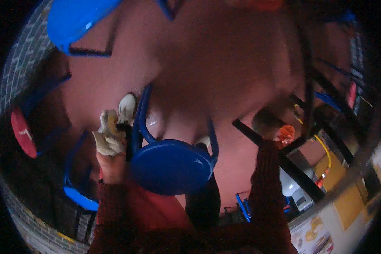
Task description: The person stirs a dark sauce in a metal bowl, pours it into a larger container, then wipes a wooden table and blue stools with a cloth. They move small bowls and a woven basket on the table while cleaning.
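My left hand (pixel 109 133) is raised at the left, its wrist bare below a crumpled cream-coloured glove or cloth. Its fingers cannot be made out clearly. Just right of it is a blue stool (pixel 173 168) with a round seat and tubular legs, in front of my body. At the end of my dark knitted right sleeve, my right hand (pixel 268 123) is dark and blurred, near black metal bars (pixel 300 174). A bright orange object (pixel 285 135) lies against or beside that hand; whether it is held is unclear.
White shoes (pixel 127 108) stand on the reddish floor (pixel 92 85). Around me are another blue stool (pixel 76 22), a red-seated stool (pixel 23 131) and a lower blue stool (pixel 81 198). A yellow hose or cable (pixel 327 152) curves behind the bars. A brick-patterned wall (pixel 19 63) borders the left.
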Demonstrator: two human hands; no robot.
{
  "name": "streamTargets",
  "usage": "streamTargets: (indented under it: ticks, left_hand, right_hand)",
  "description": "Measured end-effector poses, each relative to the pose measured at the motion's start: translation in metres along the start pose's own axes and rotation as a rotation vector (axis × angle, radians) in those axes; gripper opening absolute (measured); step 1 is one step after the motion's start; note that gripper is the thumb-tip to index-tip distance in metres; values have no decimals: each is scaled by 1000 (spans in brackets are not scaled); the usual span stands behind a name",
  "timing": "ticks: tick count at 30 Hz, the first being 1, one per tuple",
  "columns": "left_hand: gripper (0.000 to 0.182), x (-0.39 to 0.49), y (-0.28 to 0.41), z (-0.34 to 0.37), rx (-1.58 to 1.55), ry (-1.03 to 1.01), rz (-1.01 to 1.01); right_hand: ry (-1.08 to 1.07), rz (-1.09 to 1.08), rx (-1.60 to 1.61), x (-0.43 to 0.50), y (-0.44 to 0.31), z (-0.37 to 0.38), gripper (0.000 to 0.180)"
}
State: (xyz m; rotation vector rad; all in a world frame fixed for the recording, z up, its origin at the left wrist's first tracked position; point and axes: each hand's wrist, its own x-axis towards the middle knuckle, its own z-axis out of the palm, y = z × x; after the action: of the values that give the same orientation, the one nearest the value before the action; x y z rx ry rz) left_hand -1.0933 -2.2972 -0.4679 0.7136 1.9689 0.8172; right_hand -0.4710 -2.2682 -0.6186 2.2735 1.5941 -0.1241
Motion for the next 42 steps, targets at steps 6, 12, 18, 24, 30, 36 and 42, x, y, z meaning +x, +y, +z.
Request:
streamTargets:
  ticks: [6,12,18,24,30,36,42]
  left_hand:
    - [40,-47,93,-2,-740,-354,-399]
    - [45,-127,208,-19,-224,-928,-277]
    - [47,-165,306,-1,-354,-1452,-20]
    - [47,-222,431,49,-241,-1655,91]
    - [40,-236,452,111,-170,-1686,472]
    - [34,-109,386,85,-188,-1393,286]
    - [31,50,478,87,-206,-1001,-43]
  right_hand:
    - [-283,-336,976,-173,-199,-218,45]
    - [-547,59,1809,-281,-260,-423,52]
    - [-271,460,2167,-295,-188,-466,14]
    - [584,397,2269,-313,-95,-533,1]
    - [784,505,1430,-308,4,-506,18]
    - [373,342,660,-240,34,-417,69]
    - [289,572,378,-124,12,-411,59]
